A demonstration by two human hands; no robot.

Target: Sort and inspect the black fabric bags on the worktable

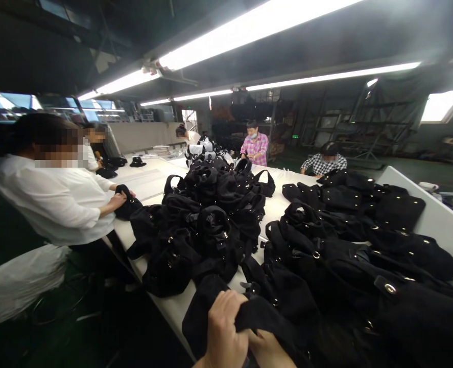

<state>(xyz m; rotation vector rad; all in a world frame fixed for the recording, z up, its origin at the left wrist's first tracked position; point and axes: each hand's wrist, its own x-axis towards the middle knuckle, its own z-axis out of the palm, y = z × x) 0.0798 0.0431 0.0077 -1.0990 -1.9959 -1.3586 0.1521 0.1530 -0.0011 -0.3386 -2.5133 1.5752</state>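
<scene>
In the head view my left hand (225, 323) is closed round the dark cloth of a black fabric bag (207, 301) at the near edge of the table. Just to its right and lower, my right hand (266, 346) is partly covered by a band of the same bag; its fingers are bent against the cloth, and their tips are hidden. Past my hands lies a black bag (287, 286) with a small metal fitting. Close by on the right, a strap tab with a gold eyelet (390, 289) shows among more black bags.
A large heap of black bags (218, 189) fills the middle of the white table (153, 176). More bags with gold studs (337, 197) lie to the right, beside a white panel (440, 214). A co-worker in white (57, 199) handles a black bag on the left; other people sit farther off.
</scene>
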